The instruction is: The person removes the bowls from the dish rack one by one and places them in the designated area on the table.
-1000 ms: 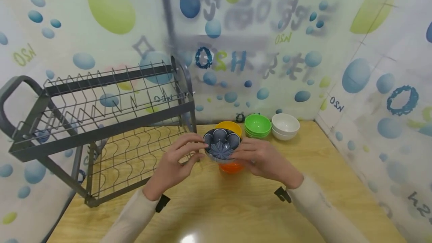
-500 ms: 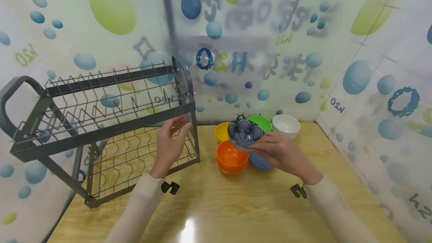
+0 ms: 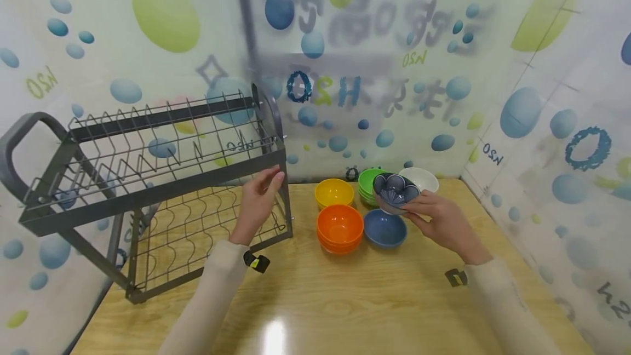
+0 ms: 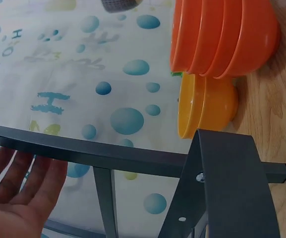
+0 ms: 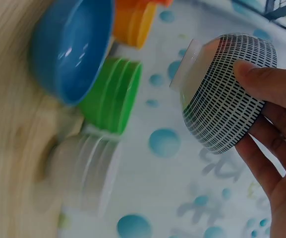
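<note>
My right hand pinches the rim of a dark patterned bowl, its inside showing large petal shapes. In the right wrist view, that bowl has a small dark-and-white grid outside, with the thumb on its outer wall. It hangs tilted above a blue bowl, in front of the green bowls and white bowls. My left hand is raised beside the right end of the dark metal dish rack, fingers loosely bent and holding nothing. Whether its fingertips touch the rack is unclear.
Orange bowls stand stacked left of the blue bowl, with yellow bowls behind them. All stand on a wooden table. A patterned curtain hangs behind and on the right side.
The patterned bowl, held by both hands at first, has moved right in my right hand, uncovering the orange and blue bowls. My left hand has let go and drawn back toward the rack.
</note>
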The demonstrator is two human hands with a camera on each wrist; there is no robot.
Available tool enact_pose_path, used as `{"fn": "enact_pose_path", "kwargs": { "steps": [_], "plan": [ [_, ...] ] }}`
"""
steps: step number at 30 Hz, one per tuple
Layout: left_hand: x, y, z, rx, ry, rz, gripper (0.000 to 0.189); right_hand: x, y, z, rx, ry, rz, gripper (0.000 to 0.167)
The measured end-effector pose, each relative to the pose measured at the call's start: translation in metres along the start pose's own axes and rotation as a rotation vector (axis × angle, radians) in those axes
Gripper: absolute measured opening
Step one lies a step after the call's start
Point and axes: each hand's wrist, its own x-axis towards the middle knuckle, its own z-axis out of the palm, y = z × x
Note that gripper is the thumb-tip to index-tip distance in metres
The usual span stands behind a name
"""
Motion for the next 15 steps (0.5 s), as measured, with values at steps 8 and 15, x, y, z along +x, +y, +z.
{"fn": "enact_pose_path", "kwargs": {
  "steps": [8,15],
  "plan": [
    [0.001,-0.005,0.003,0.002,-0.010,0.037,0.035,-0.029,0.020,-0.002,-0.061,0.001,0.087,0.026],
    [0.001,-0.006,0.002,0.020,-0.013,0.047,0.038,-0.053,0.026,-0.005,-0.097,0.007,0.111,0.025]
  ]
}}
